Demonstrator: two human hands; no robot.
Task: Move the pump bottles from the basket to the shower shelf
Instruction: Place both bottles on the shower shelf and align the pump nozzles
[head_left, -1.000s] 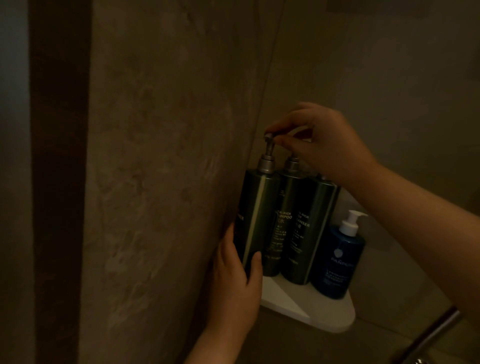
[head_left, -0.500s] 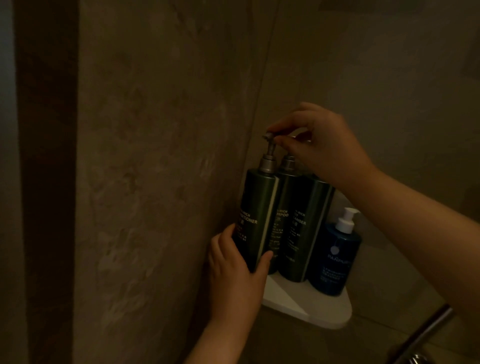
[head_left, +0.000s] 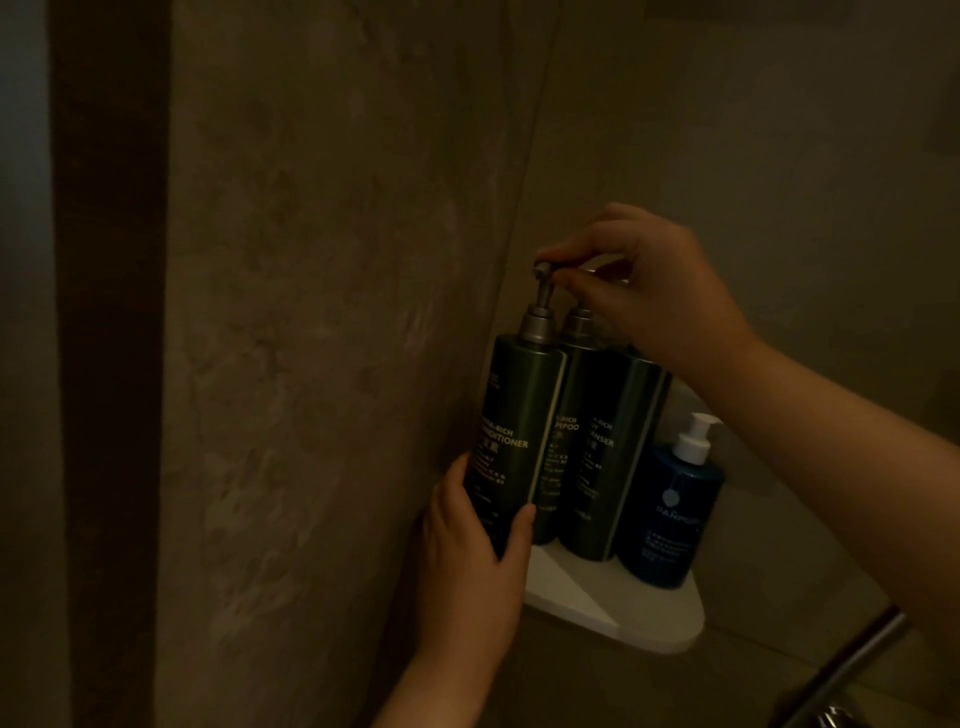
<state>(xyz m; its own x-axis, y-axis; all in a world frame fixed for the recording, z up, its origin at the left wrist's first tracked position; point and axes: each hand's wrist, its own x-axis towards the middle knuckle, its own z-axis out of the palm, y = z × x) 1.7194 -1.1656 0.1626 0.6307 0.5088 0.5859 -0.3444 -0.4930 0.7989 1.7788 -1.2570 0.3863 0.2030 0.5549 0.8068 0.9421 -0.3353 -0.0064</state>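
Three tall dark green pump bottles stand side by side on the white corner shelf (head_left: 623, 613). The leftmost, the conditioner bottle (head_left: 519, 415), is gripped low on its body by my left hand (head_left: 472, 551). My right hand (head_left: 644, 291) pinches that bottle's silver pump head from above. The shampoo bottle (head_left: 569, 415) and the cleanser bottle (head_left: 613, 441) stand to its right; my right hand hides the cleanser's pump. The basket is out of view.
A shorter blue bottle with a white pump (head_left: 670, 514) stands at the shelf's right end. Brown stone walls (head_left: 337, 312) meet in the corner behind the shelf. A metal bar (head_left: 841, 670) slants across the lower right.
The conditioner bottle has turned so its label faces me more, with my left hand shifting round its base. My right hand stays on the pump head.
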